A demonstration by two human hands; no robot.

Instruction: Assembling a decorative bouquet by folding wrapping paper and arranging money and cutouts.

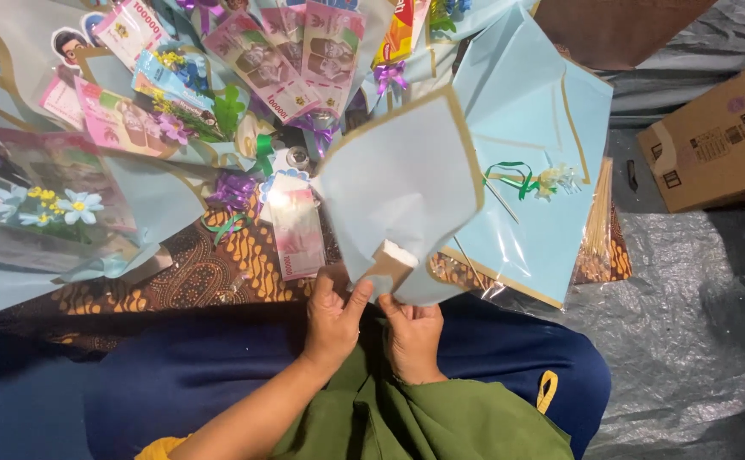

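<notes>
Both hands hold the lower end of a pale blue wrapping sheet [407, 183] with a gold edge, gathered around a small beige foam block [392, 258]. My left hand [332, 319] pinches the sheet's bottom left, thumb up against the paper. My right hand [412, 334] grips under the block, fingers curled. Both hands rest above my dark blue lap. The sheet fans upward over the floor.
A money bouquet of pink banknotes [291, 51], ribbons and paper flowers [57, 204] lies at the upper left. More blue sheets [526, 221] with a green ribbon lie to the right, beside a bundle of skewers [598, 221]. A cardboard box [718, 136] stands on grey tarp at right.
</notes>
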